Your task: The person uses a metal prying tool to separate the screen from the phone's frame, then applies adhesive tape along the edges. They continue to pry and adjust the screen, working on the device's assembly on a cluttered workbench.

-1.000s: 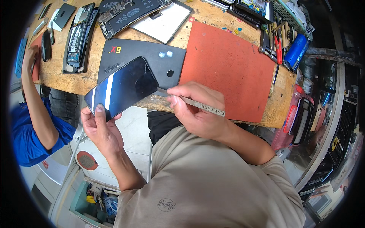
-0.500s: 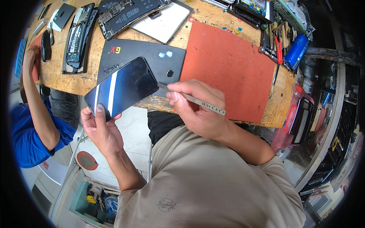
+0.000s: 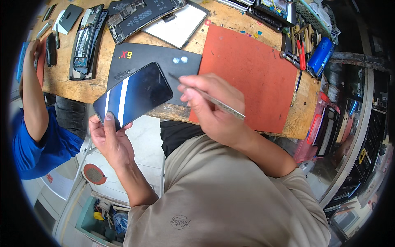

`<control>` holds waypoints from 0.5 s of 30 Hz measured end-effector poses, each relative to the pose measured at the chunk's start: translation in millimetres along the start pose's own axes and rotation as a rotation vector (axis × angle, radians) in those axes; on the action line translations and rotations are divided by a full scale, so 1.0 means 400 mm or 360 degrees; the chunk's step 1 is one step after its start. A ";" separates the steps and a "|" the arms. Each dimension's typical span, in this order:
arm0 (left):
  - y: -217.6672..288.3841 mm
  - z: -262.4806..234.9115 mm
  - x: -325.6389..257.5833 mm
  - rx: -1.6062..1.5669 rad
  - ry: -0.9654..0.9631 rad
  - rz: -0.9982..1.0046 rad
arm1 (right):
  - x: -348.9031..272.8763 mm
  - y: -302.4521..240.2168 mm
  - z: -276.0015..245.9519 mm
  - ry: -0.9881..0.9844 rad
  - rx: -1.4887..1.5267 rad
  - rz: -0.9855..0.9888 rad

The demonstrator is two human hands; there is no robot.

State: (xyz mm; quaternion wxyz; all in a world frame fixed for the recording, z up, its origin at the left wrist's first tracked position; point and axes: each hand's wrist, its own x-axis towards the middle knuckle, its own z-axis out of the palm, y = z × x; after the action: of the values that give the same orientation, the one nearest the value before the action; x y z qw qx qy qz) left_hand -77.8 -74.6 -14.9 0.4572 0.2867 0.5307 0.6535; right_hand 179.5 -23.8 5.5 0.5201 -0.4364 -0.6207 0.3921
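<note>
A smartphone (image 3: pixel 138 92) with a dark, glossy screen is tilted over the bench's near edge, two white light streaks across its glass. My left hand (image 3: pixel 113 138) grips its lower left end, thumb on the screen. In my right hand (image 3: pixel 218 107) is a thin, flat metal pry tool (image 3: pixel 218 103), pinched between thumb and fingers. The tool's dark tip stands just off the phone's right edge, apparently not touching it. Beneath and behind the phone lies a dark grey mat (image 3: pixel 152 55).
An orange-red mat (image 3: pixel 251 70) covers the bench's right part. Opened phones and a tablet-like panel (image 3: pixel 177 26) lie at the back. Pliers (image 3: pixel 302 53) and a blue can (image 3: pixel 321 57) stand far right. A co-worker's blue-sleeved arm (image 3: pixel 35 94) reaches the bench at left.
My right hand has lifted the pry tool's tip up and away from the phone's right edge. The phone has barely shifted. The co-worker's arm at left has moved slightly.
</note>
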 end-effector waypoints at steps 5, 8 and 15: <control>0.033 0.019 0.002 -0.0171 -0.0081 0.0001 | 0.042 -0.014 -0.108 0.0219 -0.0257 -0.0081; 0.057 0.052 0.015 -0.0239 -0.0183 0.0019 | 0.061 -0.016 -0.232 0.0184 -0.0708 -0.0173; 0.067 0.252 0.027 0.0035 -0.0538 0.0133 | 0.107 0.013 -0.458 0.0005 -0.1538 -0.0659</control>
State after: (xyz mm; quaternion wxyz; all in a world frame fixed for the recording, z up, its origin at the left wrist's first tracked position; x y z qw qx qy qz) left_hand -3.4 -22.0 37.0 0.5093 0.4193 0.4411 0.6085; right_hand 357.6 24.4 41.3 0.3271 -0.4952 -0.8033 -0.0505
